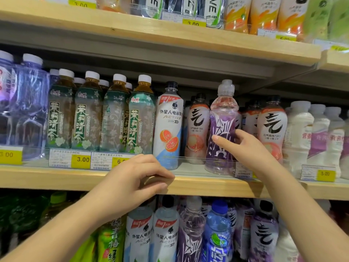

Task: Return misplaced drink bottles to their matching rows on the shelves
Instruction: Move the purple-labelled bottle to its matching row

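- The right hand [245, 148] grips the purple-labelled bottle [222, 118], with the thumb across the front of the label and the fingers wrapped round its right side.
- That bottle stands upright at the front of the middle shelf [207, 184], just behind the clear plastic lip. It is between two peach-labelled bottles, one [197, 129] on its left and one [272, 125] on its right.
- A white bottle with a grapefruit picture [169, 127] stands to the left of these, next to a row of green-labelled tea bottles [88, 118].
- The left hand [136, 178] is well apart from the purple bottle, low against the wooden front edge of the same shelf. Its fingers are curled, but I cannot tell whether they clasp the edge or hold nothing.
- On the shelf below, another purple-labelled bottle [190, 229] of the same design stands beside a blue bottle [217, 233].
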### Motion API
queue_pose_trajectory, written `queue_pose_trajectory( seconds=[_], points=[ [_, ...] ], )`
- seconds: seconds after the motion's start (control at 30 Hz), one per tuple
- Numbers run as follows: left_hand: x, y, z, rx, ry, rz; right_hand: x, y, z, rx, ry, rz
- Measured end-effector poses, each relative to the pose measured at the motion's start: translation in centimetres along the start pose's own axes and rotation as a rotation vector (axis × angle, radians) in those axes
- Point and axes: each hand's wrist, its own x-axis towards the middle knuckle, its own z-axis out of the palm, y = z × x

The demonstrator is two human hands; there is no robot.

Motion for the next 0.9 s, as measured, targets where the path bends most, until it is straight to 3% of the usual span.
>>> queue_pose_trajectory(
  seconds=[0.53,0.9],
  points=[
    [-0.2,0.2,-0.6,0.054,-0.002,-0.016,-0.2,-0.8,-0.1,0.06,0.125,-0.148],
    [-5.1,-3.3,-5.9,0.161,0.003,-0.11,-2.6,-8.3,1.1,0.114,0.164,-0.222]
  ],
)
